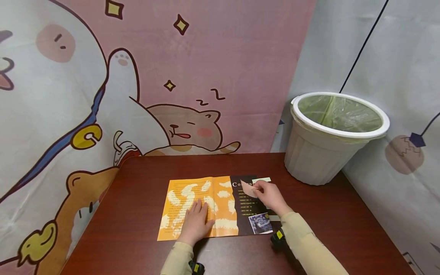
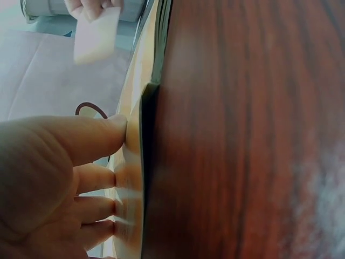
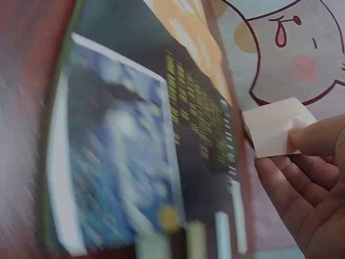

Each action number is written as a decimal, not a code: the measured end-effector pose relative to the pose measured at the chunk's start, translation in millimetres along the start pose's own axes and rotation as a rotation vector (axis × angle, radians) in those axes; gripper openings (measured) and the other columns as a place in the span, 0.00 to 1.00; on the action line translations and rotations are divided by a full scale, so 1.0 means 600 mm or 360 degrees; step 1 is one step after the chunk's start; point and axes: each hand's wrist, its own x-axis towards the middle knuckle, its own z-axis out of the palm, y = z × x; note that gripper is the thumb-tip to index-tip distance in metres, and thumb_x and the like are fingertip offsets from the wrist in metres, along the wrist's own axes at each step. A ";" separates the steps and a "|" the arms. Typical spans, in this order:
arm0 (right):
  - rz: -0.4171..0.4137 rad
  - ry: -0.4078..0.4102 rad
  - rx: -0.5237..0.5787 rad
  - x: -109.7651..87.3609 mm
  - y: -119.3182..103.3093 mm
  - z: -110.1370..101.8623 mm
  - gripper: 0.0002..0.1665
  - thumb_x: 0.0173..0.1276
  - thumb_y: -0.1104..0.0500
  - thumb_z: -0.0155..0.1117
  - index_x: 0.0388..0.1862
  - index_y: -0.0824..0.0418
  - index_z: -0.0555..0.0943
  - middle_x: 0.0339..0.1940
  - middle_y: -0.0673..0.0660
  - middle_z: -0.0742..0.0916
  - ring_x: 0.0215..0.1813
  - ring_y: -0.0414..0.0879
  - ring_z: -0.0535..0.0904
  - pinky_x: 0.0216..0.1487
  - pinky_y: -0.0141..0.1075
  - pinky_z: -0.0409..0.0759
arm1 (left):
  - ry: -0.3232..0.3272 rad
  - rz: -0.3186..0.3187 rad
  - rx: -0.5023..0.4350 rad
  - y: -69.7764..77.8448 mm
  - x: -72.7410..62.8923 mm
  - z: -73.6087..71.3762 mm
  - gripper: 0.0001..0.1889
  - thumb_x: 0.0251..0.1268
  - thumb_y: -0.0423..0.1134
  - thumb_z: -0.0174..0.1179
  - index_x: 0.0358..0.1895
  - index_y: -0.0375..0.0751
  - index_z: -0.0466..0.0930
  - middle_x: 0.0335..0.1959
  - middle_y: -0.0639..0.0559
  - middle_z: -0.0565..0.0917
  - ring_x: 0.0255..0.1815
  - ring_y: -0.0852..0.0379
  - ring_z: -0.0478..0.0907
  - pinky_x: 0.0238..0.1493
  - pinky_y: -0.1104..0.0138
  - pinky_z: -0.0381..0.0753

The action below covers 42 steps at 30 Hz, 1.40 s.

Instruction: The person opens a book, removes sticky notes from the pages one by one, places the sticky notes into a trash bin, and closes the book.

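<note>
An open magazine (image 1: pixel 223 225) lies on the table, its left side orange with white brush marks, its right side black with a contents list and a small blue painting picture (image 3: pixel 124 156). My left hand (image 1: pixel 196 223) rests on the orange page with its fingers spread; in the left wrist view the thumb and fingertips (image 2: pixel 116 129) press near the page's edge. Over the black page my right hand (image 1: pixel 271 196) pinches a small pale pink slip of paper (image 3: pixel 275 127) between thumb and fingers. The slip is held up above the page, near the heading.
A white bin (image 1: pixel 309 152) with a greenish liner stands at the table's back right corner. Behind the dark red-brown table (image 1: pixel 134 206) hangs a cloth (image 1: pixel 233 57) printed with cartoon animals. A band with a black device (image 1: pixel 277 240) sits at each wrist.
</note>
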 end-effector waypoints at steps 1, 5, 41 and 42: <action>-0.0021 0.0009 -0.0005 0.001 0.001 -0.010 0.04 0.67 0.63 0.69 0.33 0.57 0.82 0.28 0.49 0.83 0.28 0.43 0.71 0.32 0.39 0.73 | 0.0003 0.0004 -0.0001 0.000 0.000 0.001 0.35 0.64 0.47 0.66 0.69 0.29 0.69 0.72 0.28 0.62 0.74 0.32 0.56 0.67 0.35 0.55; -0.0152 0.0102 -0.0049 0.009 -0.002 -0.067 0.03 0.67 0.63 0.69 0.33 0.59 0.83 0.30 0.51 0.85 0.29 0.45 0.75 0.33 0.41 0.75 | 0.0002 -0.0003 -0.0005 -0.001 -0.001 0.003 0.36 0.64 0.47 0.66 0.69 0.29 0.69 0.72 0.28 0.62 0.74 0.32 0.56 0.67 0.35 0.55; -0.0263 0.0409 -0.0824 0.093 -0.107 -0.585 0.06 0.69 0.66 0.59 0.40 0.68 0.82 0.33 0.67 0.86 0.34 0.60 0.78 0.33 0.44 0.68 | 0.0023 0.0005 -0.0012 -0.004 0.001 0.010 0.35 0.63 0.48 0.67 0.68 0.28 0.70 0.72 0.28 0.63 0.74 0.32 0.57 0.67 0.35 0.55; -0.0260 0.0405 -0.0838 0.096 -0.106 -0.589 0.06 0.69 0.66 0.58 0.39 0.68 0.82 0.33 0.67 0.86 0.34 0.60 0.78 0.33 0.44 0.69 | 0.0024 0.0006 -0.0013 -0.004 0.002 0.010 0.35 0.63 0.48 0.67 0.68 0.28 0.70 0.71 0.28 0.63 0.74 0.32 0.57 0.67 0.35 0.55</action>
